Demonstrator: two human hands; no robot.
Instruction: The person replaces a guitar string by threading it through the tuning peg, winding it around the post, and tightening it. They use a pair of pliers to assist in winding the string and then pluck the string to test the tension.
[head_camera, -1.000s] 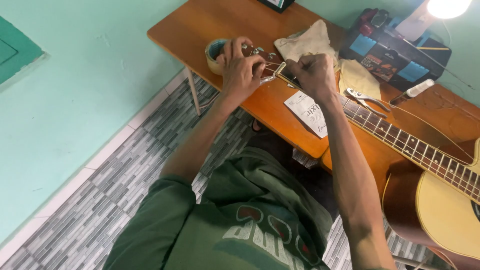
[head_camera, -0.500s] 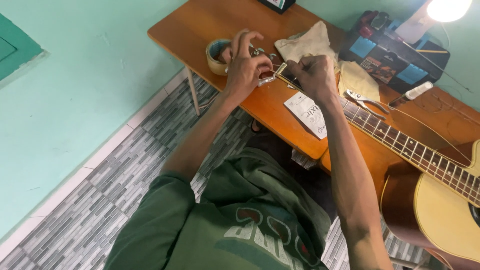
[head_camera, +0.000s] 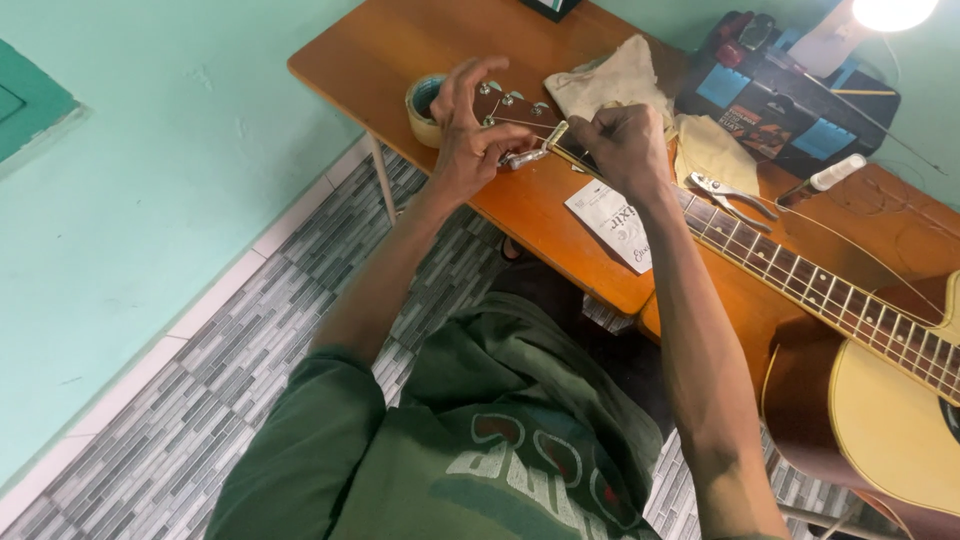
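Observation:
An acoustic guitar (head_camera: 880, 400) lies across the wooden table (head_camera: 400, 50), neck pointing left. Its headstock (head_camera: 515, 110) carries silver tuning pegs. My left hand (head_camera: 470, 130) grips the near edge of the headstock, fingers on the tuning pegs there. My right hand (head_camera: 625, 145) is closed at the nut end of the neck, pinching a guitar string (head_camera: 555, 140) that runs to the headstock. Loose strings (head_camera: 850, 245) arc over the fretboard.
A roll of tape (head_camera: 422, 105) sits left of the headstock. Beige cloths (head_camera: 610, 80) lie behind it. Pliers (head_camera: 730, 195), a white paper packet (head_camera: 615, 225), a white-tipped tool (head_camera: 825, 180) and a black-and-blue case (head_camera: 790, 95) lie on the table. A lamp (head_camera: 885, 12) glows at top right.
My left hand has shifted slightly along the headstock, fingers working the pegs. My right hand stays closed at the nut.

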